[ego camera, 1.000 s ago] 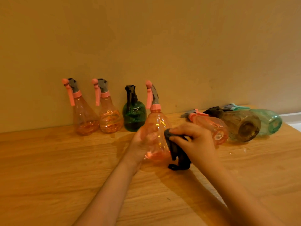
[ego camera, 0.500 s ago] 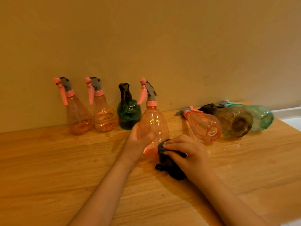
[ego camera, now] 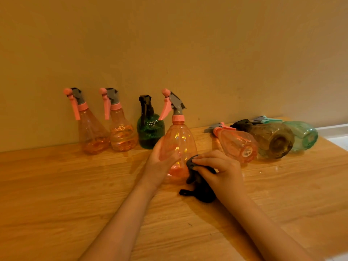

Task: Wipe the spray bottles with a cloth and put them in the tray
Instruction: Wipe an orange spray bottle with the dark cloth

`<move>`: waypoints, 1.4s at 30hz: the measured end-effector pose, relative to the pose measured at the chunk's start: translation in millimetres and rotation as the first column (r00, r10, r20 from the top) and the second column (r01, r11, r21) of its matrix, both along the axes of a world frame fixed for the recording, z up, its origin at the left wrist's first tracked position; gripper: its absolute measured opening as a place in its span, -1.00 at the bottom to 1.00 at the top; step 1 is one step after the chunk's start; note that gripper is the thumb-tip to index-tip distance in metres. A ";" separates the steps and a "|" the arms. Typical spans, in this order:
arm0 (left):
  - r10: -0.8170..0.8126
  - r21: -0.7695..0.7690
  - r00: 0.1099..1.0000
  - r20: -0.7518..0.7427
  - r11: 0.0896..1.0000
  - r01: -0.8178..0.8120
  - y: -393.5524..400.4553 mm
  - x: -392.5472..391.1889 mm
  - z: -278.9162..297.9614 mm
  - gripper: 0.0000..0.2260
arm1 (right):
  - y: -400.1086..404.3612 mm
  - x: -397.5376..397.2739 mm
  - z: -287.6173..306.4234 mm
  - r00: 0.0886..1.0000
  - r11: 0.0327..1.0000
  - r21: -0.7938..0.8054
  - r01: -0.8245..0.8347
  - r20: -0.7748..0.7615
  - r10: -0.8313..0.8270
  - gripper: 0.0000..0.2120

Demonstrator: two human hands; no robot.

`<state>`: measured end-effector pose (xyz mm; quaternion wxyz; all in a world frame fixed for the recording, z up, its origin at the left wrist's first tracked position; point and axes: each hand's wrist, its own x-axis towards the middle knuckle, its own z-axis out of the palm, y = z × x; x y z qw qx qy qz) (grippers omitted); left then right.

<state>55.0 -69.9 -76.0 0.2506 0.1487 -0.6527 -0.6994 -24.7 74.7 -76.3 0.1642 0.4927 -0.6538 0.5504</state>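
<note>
Gripping upright pink spray bottle [ego camera: 178, 146] with left hand [ego camera: 160, 166], fingers curled round the lower body, base on wooden worktop [ego camera: 56, 194]. Pressing bunched black cloth [ego camera: 199, 183] against the bottle's lower right side with right hand [ego camera: 220, 170], fingers curled over the cloth, loose end trailing onto worktop. Standing along wall [ego camera: 169, 44] behind, left to right: pink cone bottle [ego camera: 92, 134], pink round bottle [ego camera: 122, 132], dark green bottle [ego camera: 149, 130], the last just behind the held one. Lying on their sides to the right, bases toward camera, touching in a row: pink bottle [ego camera: 237, 144], brown bottle [ego camera: 273, 140], teal bottle [ego camera: 303, 134]. White edge [ego camera: 333, 134] at far right, identity unclear.
</note>
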 end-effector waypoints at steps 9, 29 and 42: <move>-0.025 0.004 0.999 -0.035 1.000 0.025 2.8 3.9 2.2 -0.27 | -29.8 -28.5 70.1 0.945 0.986 0.164 -0.043 0.326 -0.012 -0.83; 0.021 0.139 0.997 -0.079 0.990 -0.010 2.8 -2.3 -0.3 -0.57 | 10.1 12.9 -8.1 0.995 0.994 0.098 -0.052 -0.081 0.060 -0.84; -0.037 0.092 0.999 0.014 0.995 0.035 1.6 0.4 -0.3 -0.62 | 12.9 4.1 -11.0 0.998 0.996 0.069 0.063 -0.031 -0.061 -0.86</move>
